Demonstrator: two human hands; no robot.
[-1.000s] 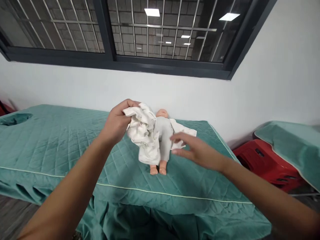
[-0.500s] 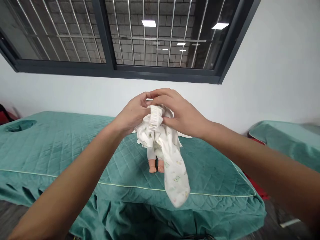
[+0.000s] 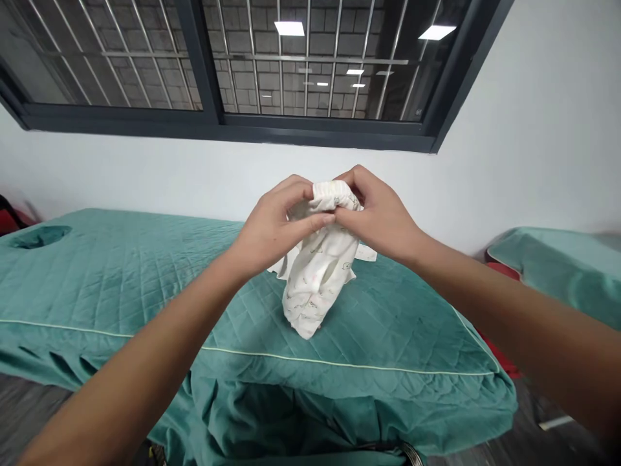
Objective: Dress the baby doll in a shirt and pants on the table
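Note:
Both hands pinch the gathered elastic band of small white baby pants [image 3: 317, 272] printed with little figures, held up over the bed. My left hand [image 3: 279, 223] grips the band's left side, thumb stretched across the front. On the right side, my right hand [image 3: 376, 210] has its thumb and fingers closed on the same band, the two thumb tips nearly meeting. Cloth hangs below in a bunched, tapering shape. Behind it, white fabric [image 3: 366, 253] shows at the sides on the bed. The doll is hidden behind the pants.
A green quilted bed cover [image 3: 145, 278] with pale piping spreads under the hands, a round hole [image 3: 41, 237] at its far left. Behind are a white wall [image 3: 194, 171] and a dark-framed barred window [image 3: 310, 126]. Another green-covered bed [image 3: 563, 259] stands at right.
The hands have moved apart and slightly right, opening out the band. The long hanging leg of the pants has drawn up and swung left, now covering the doll's feet seen before.

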